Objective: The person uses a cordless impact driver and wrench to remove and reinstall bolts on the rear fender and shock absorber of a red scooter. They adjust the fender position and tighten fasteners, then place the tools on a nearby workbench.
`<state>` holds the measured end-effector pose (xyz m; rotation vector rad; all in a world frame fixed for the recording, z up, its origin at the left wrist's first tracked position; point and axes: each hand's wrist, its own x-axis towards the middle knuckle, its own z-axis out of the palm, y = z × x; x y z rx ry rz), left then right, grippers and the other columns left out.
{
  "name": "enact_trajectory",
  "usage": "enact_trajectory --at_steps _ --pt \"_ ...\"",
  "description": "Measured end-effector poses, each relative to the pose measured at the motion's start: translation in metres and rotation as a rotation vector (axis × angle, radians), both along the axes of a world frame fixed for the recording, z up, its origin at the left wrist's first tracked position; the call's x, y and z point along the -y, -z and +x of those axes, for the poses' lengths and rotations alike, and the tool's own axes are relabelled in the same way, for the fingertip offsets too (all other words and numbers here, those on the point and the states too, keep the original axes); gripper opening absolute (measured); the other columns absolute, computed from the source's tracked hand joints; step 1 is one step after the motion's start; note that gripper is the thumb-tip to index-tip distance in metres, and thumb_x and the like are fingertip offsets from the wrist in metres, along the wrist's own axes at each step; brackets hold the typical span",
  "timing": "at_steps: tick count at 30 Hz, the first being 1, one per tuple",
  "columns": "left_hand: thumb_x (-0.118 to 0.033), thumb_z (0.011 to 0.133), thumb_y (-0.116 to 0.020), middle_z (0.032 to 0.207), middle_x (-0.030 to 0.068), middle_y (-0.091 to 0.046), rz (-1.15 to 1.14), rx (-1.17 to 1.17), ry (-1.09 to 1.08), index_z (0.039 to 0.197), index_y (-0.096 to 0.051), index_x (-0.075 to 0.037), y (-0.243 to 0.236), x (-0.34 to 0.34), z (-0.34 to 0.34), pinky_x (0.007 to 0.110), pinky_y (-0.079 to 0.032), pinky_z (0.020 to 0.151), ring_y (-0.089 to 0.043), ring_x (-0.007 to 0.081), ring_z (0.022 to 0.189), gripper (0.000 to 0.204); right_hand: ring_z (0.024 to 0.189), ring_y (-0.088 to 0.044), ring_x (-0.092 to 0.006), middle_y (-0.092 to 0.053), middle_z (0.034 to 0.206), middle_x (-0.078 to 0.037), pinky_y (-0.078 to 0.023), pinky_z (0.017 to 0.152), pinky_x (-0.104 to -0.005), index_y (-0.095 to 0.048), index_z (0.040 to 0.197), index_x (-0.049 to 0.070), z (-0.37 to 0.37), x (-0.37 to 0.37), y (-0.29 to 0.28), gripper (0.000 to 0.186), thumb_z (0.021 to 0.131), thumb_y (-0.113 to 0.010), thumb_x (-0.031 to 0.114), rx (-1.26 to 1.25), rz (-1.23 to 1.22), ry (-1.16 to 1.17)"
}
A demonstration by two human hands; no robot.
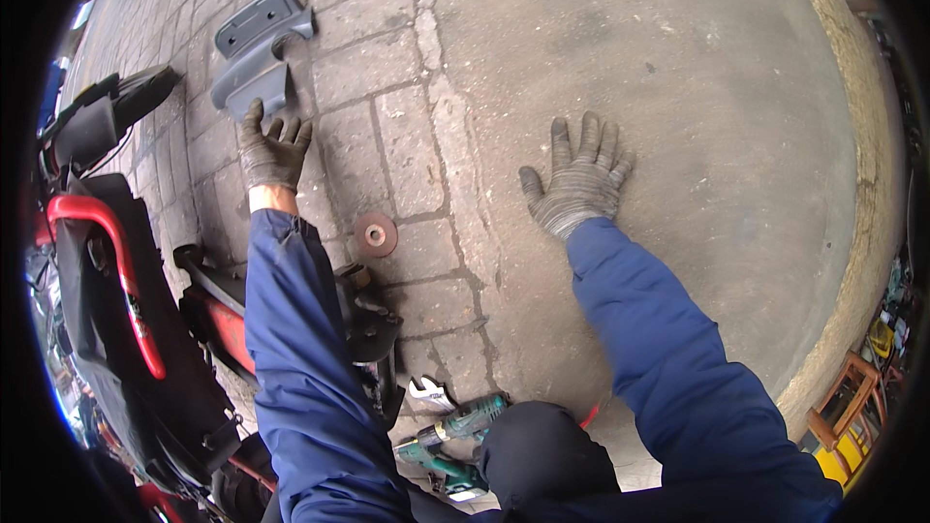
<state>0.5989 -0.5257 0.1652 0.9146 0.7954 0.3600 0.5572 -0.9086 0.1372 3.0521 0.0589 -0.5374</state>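
My left hand (275, 153), in a dark grey work glove, is open with its fingers apart and slightly curled. It is just on the near side of a grey moulded plastic part (260, 27) lying on the paving; whether the fingertips touch it, I cannot tell. My right hand (578, 182), in a striped grey glove with darker fingertips, is spread wide over the concrete and holds nothing. How far it is above the ground is unclear. Between my forearms a reddish-brown grinding disc (390, 235) with a centre hole lies flat on the bricks.
A motorcycle with a black seat (121, 329) and a red grab rail (126, 276) stands along the left. Close to my knee (542, 460) lie an adjustable wrench (426, 391) and a green power drill (473, 418). A brown wooden frame (851, 397) is at the right edge.
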Motion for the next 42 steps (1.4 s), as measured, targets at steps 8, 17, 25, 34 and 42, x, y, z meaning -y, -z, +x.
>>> enact_trajectory --at_steps 8,17,25,34,42 --pt "-0.027 0.083 -0.069 0.144 0.0146 -0.033 -0.019 0.093 0.080 0.135 -0.040 -0.006 0.013 -0.011 0.009 0.056 -0.028 0.109 -0.025 0.0393 0.138 0.062 0.145 0.008 -0.0435 0.000 0.159 -0.019 0.004 0.107 -0.0698 -0.014 0.154 0.018 0.003 0.001 -0.008 0.075 0.094 -0.032 0.059 -0.054 0.026 -0.002" --pt "-0.010 0.086 -0.056 0.076 0.0078 -0.057 -0.083 0.233 -0.444 0.082 -0.058 -0.003 -0.006 0.054 -0.057 0.034 -0.049 0.064 -0.055 0.0212 0.072 0.009 0.145 0.004 -0.0417 -0.003 0.159 -0.017 0.000 0.110 -0.0669 -0.014 0.154 0.018 -0.001 -0.003 -0.012 0.076 0.093 -0.034 0.059 -0.001 0.000 0.011" --pt "-0.005 0.075 -0.066 0.083 0.0086 -0.057 -0.294 0.202 0.056 0.098 -0.056 0.002 -0.127 0.177 -0.268 0.044 -0.054 0.074 -0.056 0.0216 0.068 0.026 0.147 -0.002 -0.0355 -0.007 0.160 -0.012 -0.005 0.114 -0.0595 -0.016 0.153 0.022 -0.014 -0.012 -0.022 0.076 0.092 -0.039 0.060 0.059 -0.059 0.051" --pt "-0.017 0.077 -0.067 0.094 0.0093 -0.062 0.471 0.038 0.664 0.108 -0.056 0.002 -0.182 0.145 -0.430 0.031 -0.050 0.073 -0.061 0.0158 0.082 0.038 0.135 -0.035 -0.0306 -0.040 0.146 -0.014 -0.029 0.110 -0.0441 -0.045 0.140 0.015 -0.047 0.013 -0.020 0.069 0.086 -0.056 0.056 0.142 0.263 -0.078" --pt "0.002 0.064 -0.055 0.085 0.0117 -0.066 0.984 0.023 0.737 0.104 -0.066 -0.002 -0.202 0.099 -0.521 0.029 -0.047 0.059 -0.058 0.0172 0.064 0.042 0.103 -0.061 -0.0206 -0.059 0.121 -0.014 -0.052 0.085 -0.0341 -0.046 0.132 -0.003 -0.277 -0.004 -0.028 0.073 0.090 -0.053 0.056 -0.451 1.720 0.191"
